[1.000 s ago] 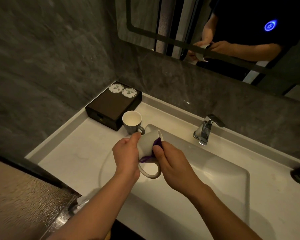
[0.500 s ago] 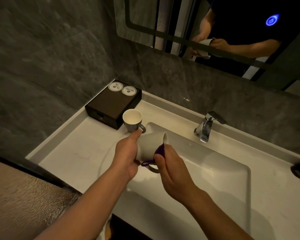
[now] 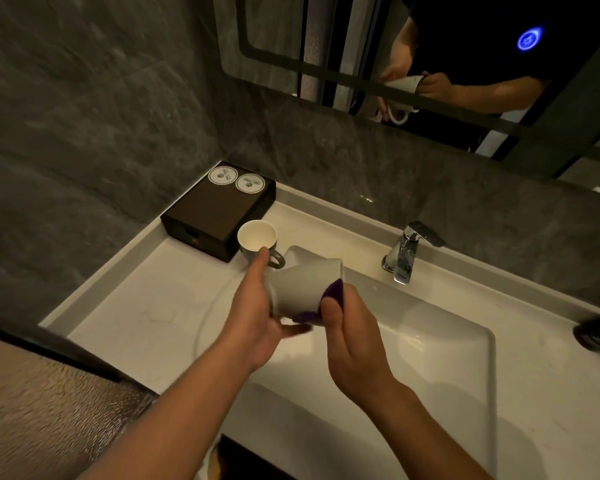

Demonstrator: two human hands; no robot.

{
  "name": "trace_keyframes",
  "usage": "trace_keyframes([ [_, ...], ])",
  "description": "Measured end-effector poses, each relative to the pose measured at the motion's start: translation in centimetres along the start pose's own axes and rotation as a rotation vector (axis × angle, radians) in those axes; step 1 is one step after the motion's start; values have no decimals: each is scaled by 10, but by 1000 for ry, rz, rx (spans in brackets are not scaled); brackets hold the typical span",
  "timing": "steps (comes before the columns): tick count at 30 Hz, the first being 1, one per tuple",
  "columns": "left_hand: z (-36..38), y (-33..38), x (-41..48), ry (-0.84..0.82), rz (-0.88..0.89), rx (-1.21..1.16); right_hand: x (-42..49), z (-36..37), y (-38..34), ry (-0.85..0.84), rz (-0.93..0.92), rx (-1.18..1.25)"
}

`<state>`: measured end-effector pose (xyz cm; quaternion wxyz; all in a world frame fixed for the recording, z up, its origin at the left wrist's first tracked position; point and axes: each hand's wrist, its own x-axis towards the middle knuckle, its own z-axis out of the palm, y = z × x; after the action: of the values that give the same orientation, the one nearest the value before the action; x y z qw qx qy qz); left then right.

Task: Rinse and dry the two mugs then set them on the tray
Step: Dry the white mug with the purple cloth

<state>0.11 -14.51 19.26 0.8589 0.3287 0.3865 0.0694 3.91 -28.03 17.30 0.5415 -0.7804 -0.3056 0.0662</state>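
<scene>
While the white ceramic mug [image 3: 303, 285] is held on its side above the near left corner of the white rectangular sink basin [image 3: 447, 358], the step in hand reads as drying, not rinsing: no water runs from the chrome lever tap [image 3: 407, 252], which stands well apart to the right. Left hand [image 3: 257, 317]: fingers and thumb curled round the base end of the mug, thumb lying along its upper side. Right hand [image 3: 352, 341]: clamped on a small purple cloth [image 3: 335, 293], pressing it against the mug's rim, with part of the cloth tucked under the wall. The mug thus sits between the two hands, touching both, its mouth turned away from the person and to the right. Its handle is blurred beneath it, so I cannot tell its exact place from the direct view. A grey ceramic mug with a white inside [image 3: 257, 237] stands upright on the white stone tabletop [image 3: 136, 306], just behind the left thumb and just beside a dark brown rectangular box [image 3: 215, 209] bearing two round white discs. Whether that box serves as the tray I cannot tell. Judgement: the task is perhaps halfway, with neither mug yet set down as finished. Whether the grey mug is dry cannot be read. Next move calls for turning the mug against the cloth to cover the whole rim and inside, keeping the left grip firm because a wet glaze may slip.
</scene>
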Motion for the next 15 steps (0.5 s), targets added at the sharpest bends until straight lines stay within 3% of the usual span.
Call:
trace_keyframes([
  [1, -1, 4, -1, -13, -85, -34, -3, 0, 6, -21, -52, -69],
  [3, 0, 2, 0, 35, -55, 17, -6, 2, 12, -52, -65, -95],
  [8, 3, -22, 3, 130, 326, 115, -6, 6, -5, 30, 20, 69],
  [12, -8, -34, 2, 73, 817, 380, 1, -5, -20, 49, 133, 253],
  [13, -9, -35, 3, 39, 862, 410, 2, -7, -21, 46, 163, 250],
  [15, -10, -31, 8, -12, 746, 388, 3, -9, -18, 36, 185, 199],
])
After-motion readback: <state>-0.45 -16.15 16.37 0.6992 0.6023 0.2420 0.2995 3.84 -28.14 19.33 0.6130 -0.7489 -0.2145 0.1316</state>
